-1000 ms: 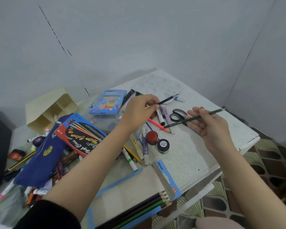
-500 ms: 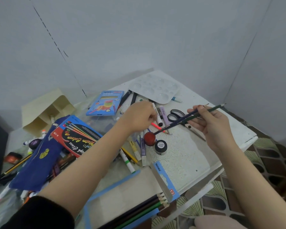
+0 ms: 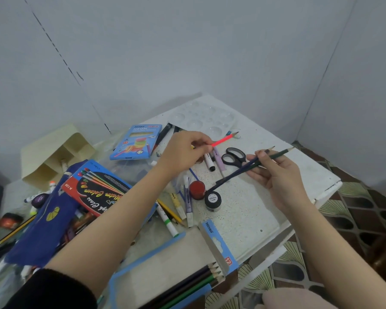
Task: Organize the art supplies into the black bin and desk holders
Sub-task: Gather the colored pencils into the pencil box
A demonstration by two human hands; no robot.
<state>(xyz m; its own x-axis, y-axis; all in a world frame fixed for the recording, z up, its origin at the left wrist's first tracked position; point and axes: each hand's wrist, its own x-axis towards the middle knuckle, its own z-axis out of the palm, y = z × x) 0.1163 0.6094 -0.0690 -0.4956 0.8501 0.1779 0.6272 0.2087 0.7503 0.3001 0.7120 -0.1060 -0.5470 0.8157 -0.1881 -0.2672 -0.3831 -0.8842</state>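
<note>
Left hand [image 3: 183, 152] is pinched shut around a neon-pink pencil [image 3: 223, 141], lifted above the tabletop, its sharpened tip aimed toward the far right corner. Right hand [image 3: 279, 177] grips two pencils together between thumb and fingers, the other fingers loosely curled: a dark green pencil [image 3: 276, 155] and a dark navy pencil [image 3: 234, 175], both slanting down toward the middle, the navy one's lower end just above a small black-lidded poster-paint jar [image 3: 213, 200]. Touching that jar, a round red-lidded paint pot [image 3: 197, 189].

Between the two hands, black-handled scissors [image 3: 234, 156] lie flat, beside a lilac marker [image 3: 219, 159] and a white marker with a black cap [image 3: 209, 162]. Near the far edge sits a clear plastic paint palette with round wells [image 3: 201, 118], and left of it a blue flat box of neon pencils [image 3: 136, 141].

Below the left forearm, loose markers and a yellow pencil [image 3: 169, 210] fan out toward the near edge. There, an open blue-and-white box of coloured pencils [image 3: 201, 279] shows its sharpened tips. A red-and-black watercolour pencil box [image 3: 98, 188] rests on a dark blue fabric pouch [image 3: 40, 226] over the heap at the left side.

At the far left corner, a cream plastic desk holder with compartments [image 3: 54, 155] lies tipped on its side, a marker poking from one slot. A dark shape at the left edge of view is too cut off to identify.
</note>
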